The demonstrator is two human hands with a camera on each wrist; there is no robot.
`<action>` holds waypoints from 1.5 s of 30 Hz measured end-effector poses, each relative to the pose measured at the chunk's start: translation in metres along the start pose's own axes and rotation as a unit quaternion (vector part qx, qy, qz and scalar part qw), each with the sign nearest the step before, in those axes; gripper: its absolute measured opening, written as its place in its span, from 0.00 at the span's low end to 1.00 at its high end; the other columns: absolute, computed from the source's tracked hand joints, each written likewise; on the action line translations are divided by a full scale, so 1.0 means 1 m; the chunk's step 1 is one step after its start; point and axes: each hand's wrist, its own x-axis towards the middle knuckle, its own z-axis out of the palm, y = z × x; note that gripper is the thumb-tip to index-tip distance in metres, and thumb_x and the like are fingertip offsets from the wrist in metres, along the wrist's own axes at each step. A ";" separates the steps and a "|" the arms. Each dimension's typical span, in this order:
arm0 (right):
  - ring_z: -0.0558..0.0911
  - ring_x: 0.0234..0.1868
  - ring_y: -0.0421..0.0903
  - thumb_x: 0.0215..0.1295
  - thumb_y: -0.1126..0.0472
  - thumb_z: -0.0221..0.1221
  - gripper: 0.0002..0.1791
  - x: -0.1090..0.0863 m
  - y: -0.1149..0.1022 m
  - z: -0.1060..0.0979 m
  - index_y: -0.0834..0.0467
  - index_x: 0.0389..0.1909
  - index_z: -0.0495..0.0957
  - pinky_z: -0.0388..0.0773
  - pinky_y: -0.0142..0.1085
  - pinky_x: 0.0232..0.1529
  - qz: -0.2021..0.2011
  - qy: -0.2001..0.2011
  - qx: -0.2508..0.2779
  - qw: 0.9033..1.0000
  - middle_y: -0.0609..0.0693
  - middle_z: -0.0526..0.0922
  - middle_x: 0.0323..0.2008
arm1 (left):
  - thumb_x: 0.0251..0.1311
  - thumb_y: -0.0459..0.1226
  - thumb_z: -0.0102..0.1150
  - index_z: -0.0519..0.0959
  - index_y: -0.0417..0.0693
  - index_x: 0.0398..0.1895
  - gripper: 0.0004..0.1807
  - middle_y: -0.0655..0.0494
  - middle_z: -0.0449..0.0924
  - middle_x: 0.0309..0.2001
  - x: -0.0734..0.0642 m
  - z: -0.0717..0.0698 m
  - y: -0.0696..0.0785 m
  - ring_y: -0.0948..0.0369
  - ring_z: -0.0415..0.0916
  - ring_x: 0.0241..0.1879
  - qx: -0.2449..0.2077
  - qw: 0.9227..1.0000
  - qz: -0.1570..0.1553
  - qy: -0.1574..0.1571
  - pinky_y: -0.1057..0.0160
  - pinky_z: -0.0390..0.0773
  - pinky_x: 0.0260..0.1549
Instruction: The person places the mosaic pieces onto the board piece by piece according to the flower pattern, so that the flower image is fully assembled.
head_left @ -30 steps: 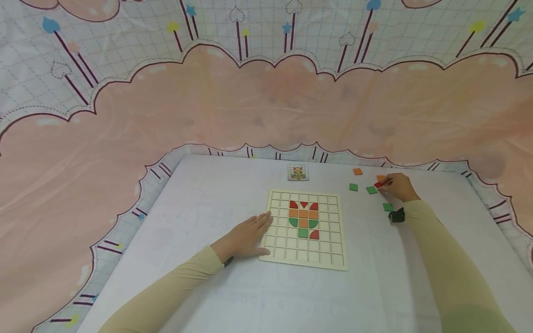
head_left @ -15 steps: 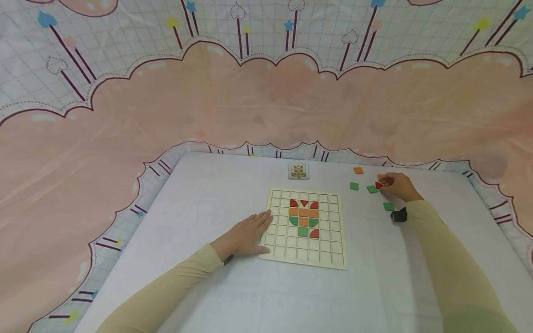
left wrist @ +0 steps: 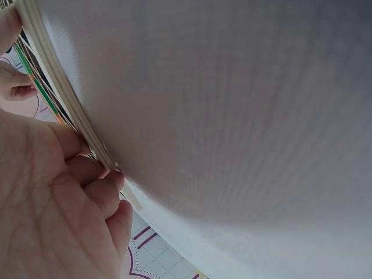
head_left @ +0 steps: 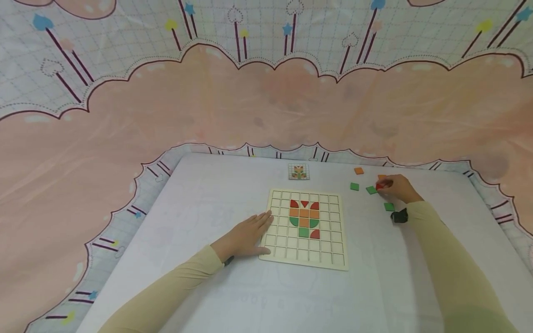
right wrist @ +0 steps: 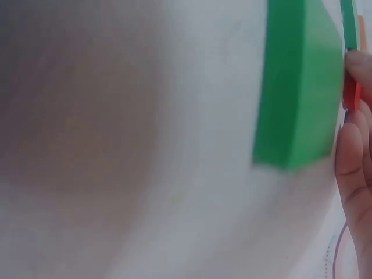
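And there's the small red tile [head_left: 378, 186], pinched in the right hand [head_left: 398, 188], right beside a green square tile [head_left: 371, 190]! Across to the pale gridded board [head_left: 287, 254], lying flat, left hand [head_left: 244, 236] resting on its left edge: red pieces [head_left: 315, 206] along the top, three orange squares [head_left: 304, 213] in a row beneath, green curved pieces [head_left: 314, 223] flanking another orange square [head_left: 304, 222] lower down.

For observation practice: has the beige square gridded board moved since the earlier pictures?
No; the board keeps its place against the small square picture card.
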 end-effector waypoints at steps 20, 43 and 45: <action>0.77 0.43 0.51 0.57 0.58 0.64 0.22 -0.016 0.021 -0.003 0.66 0.50 0.78 0.74 0.37 0.43 -0.014 -0.032 0.013 0.999 0.60 0.82 0.43 | 0.60 0.64 0.45 0.45 0.41 0.74 0.50 0.47 0.42 0.76 0.000 0.001 0.001 0.54 0.44 0.75 -0.008 1.000 0.001 -0.001 0.57 0.51 0.73; 0.75 0.33 0.39 0.53 0.61 0.67 0.23 -0.026 0.002 0.001 0.68 0.48 0.78 0.74 0.26 0.34 -0.059 -0.071 0.020 0.996 0.51 0.82 0.33 | 0.61 0.63 0.45 0.46 0.41 0.74 0.49 0.47 0.42 0.75 -0.001 0.004 0.001 0.54 0.44 0.75 0.004 1.000 0.002 0.009 0.57 0.51 0.73; 0.75 0.33 0.38 0.52 0.60 0.68 0.23 -0.025 0.002 0.003 0.67 0.48 0.78 0.74 0.26 0.34 -0.058 -0.067 0.019 0.996 0.50 0.82 0.33 | 0.61 0.63 0.45 0.46 0.40 0.74 0.49 0.46 0.42 0.75 -0.001 0.005 0.001 0.54 0.45 0.74 0.005 1.000 0.003 0.012 0.57 0.51 0.72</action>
